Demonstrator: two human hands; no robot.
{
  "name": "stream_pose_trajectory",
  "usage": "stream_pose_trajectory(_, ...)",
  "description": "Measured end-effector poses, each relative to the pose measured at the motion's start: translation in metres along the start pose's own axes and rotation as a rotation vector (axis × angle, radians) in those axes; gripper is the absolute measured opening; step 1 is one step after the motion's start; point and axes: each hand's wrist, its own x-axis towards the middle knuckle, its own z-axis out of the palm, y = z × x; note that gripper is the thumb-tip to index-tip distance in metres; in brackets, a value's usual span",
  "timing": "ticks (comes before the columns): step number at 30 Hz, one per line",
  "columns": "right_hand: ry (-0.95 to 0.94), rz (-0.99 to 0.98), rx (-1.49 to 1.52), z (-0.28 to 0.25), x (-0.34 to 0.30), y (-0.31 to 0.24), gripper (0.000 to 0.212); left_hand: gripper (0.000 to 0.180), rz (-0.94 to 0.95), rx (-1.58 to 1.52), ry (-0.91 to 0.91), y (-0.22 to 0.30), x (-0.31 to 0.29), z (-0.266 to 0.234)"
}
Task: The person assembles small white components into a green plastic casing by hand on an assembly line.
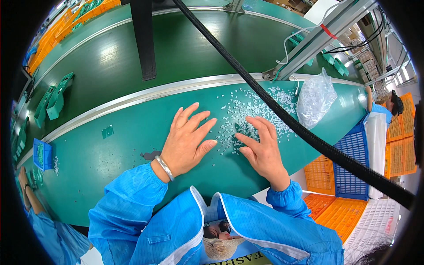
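Observation:
Many small whitish plastic pieces (240, 106) lie scattered over the green bench top (101, 150); they are too small to name closely. My left hand (187, 134), with a silver bangle at the wrist, is spread just left of them, holding nothing. Over the near edge of the scatter is my right hand (263, 150), fingers apart and slightly bent, with nothing visible between them. A clear plastic bag (316, 99) sits at the right end of the scatter, its contents hard to make out.
Beyond a metal rail runs a dark green conveyor (194, 44) bearing green plastic parts (55, 97). A blue bin (42, 153) stands at left, near a co-worker's arm (33, 194). Crates (351, 163) stack at right, with another person (384, 110) beyond. A black cable (247, 77) crosses the view.

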Motion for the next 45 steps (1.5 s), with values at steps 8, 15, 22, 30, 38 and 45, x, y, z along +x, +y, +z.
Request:
stream_pose_trajectory(8, 0.012, -0.006, -0.007, -0.004, -0.006, 0.004, 0.032, 0.052, 0.006, 0.028, -0.015, -0.003, -0.001, 0.002)
stream_pose_trajectory(15, 0.011, -0.013, -0.049, -0.002, -0.006, 0.001, 0.035, 0.049, 0.008, 0.010, -0.020, -0.003, -0.002, 0.001)
stream_pose_trajectory(22, 0.018, -0.052, -0.130, -0.002, -0.006, -0.002, 0.038, 0.051, -0.013, -0.021, -0.056, -0.003, -0.001, -0.001)
stream_pose_trajectory(30, 0.026, -0.045, -0.054, -0.003, -0.008, -0.003, 0.038, 0.051, -0.019, -0.014, -0.058, -0.002, -0.001, -0.001)
stream_pose_trajectory(38, 0.033, -0.013, -0.025, -0.010, -0.018, 0.007, 0.033, 0.050, -0.015, 0.010, -0.063, -0.002, -0.001, -0.001)
stream_pose_trajectory(45, 0.000, -0.022, -0.037, -0.007, -0.018, 0.003, 0.034, 0.049, -0.005, 0.027, -0.044, -0.002, 0.000, -0.001)
